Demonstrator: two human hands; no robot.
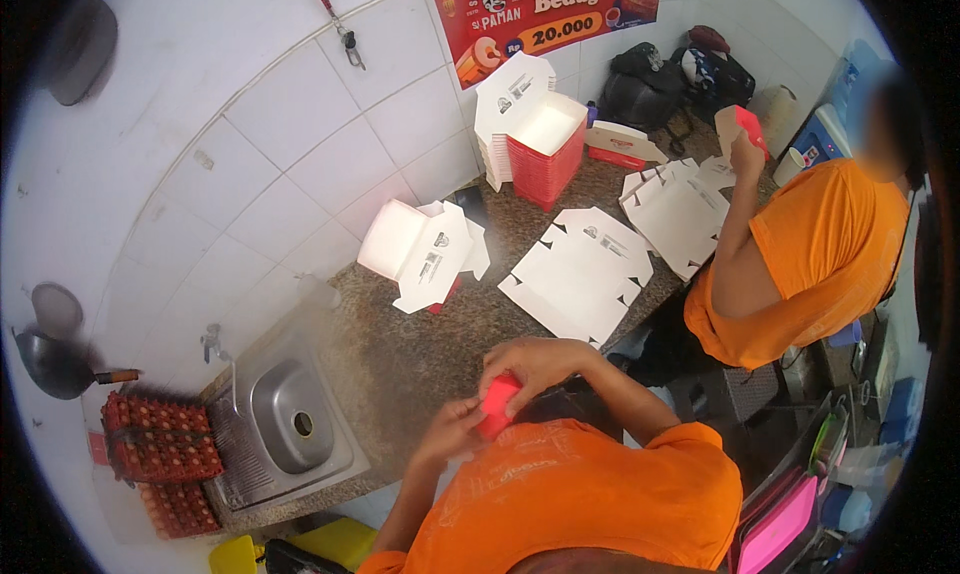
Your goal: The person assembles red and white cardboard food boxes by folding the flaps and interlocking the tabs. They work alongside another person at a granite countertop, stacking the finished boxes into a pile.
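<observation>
Both hands (455,429) (530,364) apparently pinch red carton (498,404) above bare counter edge (400,364).

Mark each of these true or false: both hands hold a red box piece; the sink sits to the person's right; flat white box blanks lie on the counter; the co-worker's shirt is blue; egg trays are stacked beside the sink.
1. Both hands hold a red box piece. True: the left hand and right hand grip the red box piece.
2. The sink sits to the person's right. False: the sink is on the left.
3. Flat white box blanks lie on the counter. True: flat box blanks lie on the counter.
4. The co-worker's shirt is blue. False: the co-worker's shirt is orange.
5. Egg trays are stacked beside the sink. True: egg trays.
</observation>
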